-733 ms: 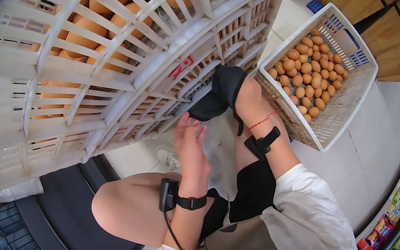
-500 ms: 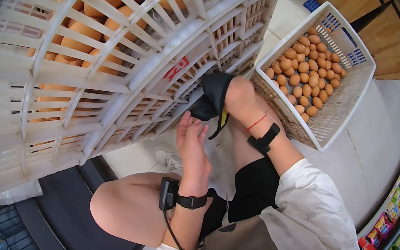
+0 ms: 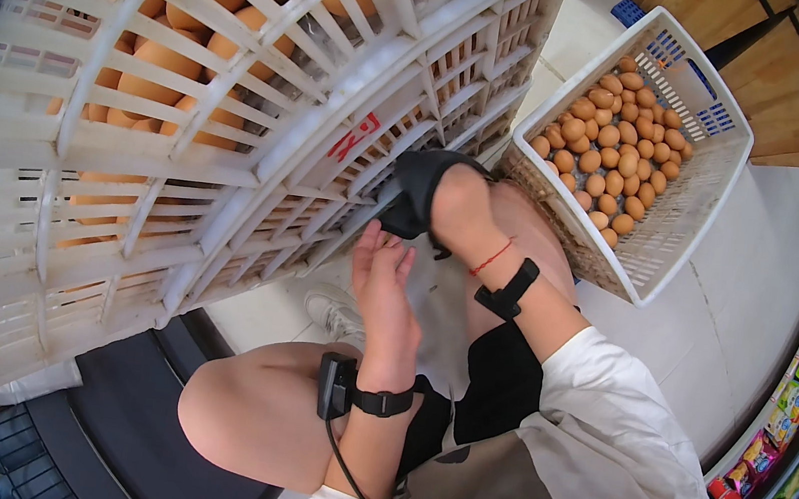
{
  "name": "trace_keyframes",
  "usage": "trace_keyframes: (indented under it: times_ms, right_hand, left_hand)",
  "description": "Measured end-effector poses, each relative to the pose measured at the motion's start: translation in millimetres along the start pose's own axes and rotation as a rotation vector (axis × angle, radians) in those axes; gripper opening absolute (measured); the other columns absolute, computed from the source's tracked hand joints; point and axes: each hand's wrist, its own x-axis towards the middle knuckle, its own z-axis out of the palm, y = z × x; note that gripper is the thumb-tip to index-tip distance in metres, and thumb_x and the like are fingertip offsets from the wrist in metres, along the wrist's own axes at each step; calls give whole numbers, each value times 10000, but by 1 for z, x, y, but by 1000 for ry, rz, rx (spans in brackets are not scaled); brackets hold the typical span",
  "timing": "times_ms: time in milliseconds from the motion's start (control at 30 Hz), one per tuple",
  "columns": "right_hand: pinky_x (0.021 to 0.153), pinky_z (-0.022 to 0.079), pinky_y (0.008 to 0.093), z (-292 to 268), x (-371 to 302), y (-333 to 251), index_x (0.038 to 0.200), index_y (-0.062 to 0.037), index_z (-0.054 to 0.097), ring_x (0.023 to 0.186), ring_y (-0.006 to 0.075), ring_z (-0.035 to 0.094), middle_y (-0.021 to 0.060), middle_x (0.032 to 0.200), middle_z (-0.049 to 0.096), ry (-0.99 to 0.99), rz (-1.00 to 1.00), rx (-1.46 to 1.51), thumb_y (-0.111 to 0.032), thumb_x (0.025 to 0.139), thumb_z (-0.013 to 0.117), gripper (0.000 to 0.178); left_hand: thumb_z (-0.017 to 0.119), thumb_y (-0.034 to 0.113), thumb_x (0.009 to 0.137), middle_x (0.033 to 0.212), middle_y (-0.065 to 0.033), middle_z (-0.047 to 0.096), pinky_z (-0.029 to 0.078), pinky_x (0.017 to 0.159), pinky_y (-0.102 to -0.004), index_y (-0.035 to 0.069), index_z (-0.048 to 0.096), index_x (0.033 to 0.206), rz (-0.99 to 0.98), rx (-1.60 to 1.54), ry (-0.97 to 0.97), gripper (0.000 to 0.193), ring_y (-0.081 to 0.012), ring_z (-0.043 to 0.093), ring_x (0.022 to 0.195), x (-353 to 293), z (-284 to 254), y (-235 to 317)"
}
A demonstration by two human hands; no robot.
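My right hand (image 3: 461, 202) is bent in front of a tall white slatted crate (image 3: 274, 167). A dark, cuff-like black covering (image 3: 417, 191) wraps its front and hides the fingers. Whether the covering is worn or gripped, I cannot make out. Just below it, my left hand (image 3: 384, 293) is raised palm up, fingers stretched and slightly apart. Its fingertips meet the covering's lower edge or lie very close to it. Through the slats, brown eggs (image 3: 160, 72) show inside the tall crate.
A second white crate (image 3: 687, 249) with many brown eggs (image 3: 626, 163) stands on the tiled floor at the right. Colourful snack packets (image 3: 794, 397) line a shelf at the far right. A dark flat surface (image 3: 145, 418) lies at lower left, beside a black wire basket (image 3: 19, 457).
My right hand has shifted slightly left and down, turning with the black covering. The yellow patch and hanging strap seen before are mostly hidden. My left hand has hardly moved.
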Motion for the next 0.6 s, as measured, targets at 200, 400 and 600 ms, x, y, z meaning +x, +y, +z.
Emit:
trace_keyframes:
  times_ms: [200, 400, 600]
  right_hand:
    - [619, 467, 443, -16, 7, 27, 647, -40, 581, 655, 359, 581, 170, 665, 582, 32, 110, -26, -91, 646, 636, 75]
    - [643, 478, 452, -7, -7, 17, 722, -37, 606, 691, 377, 590, 186, 683, 584, -106, 84, 11, -83, 663, 625, 77]
    - [671, 490, 451, -12, 2, 2, 735, -27, 608, 690, 367, 598, 195, 688, 581, -7, 8, 55, -76, 642, 609, 106]
  left_hand:
    - [564, 122, 884, 1405, -212, 394, 431, 1028, -396, -79, 364, 1398, -9, -13, 7, 588, -244, 482, 1224, 0, 2, 0]
    - [564, 127, 889, 1404, -210, 400, 424, 1033, -393, -71, 363, 1402, -35, -20, -17, 586, -242, 483, 1223, 2, 1, -4]
    - [560, 122, 889, 1375, -202, 426, 426, 1029, -401, -73, 361, 1397, -11, -10, -27, 580, -241, 483, 1217, 2, 3, -4]
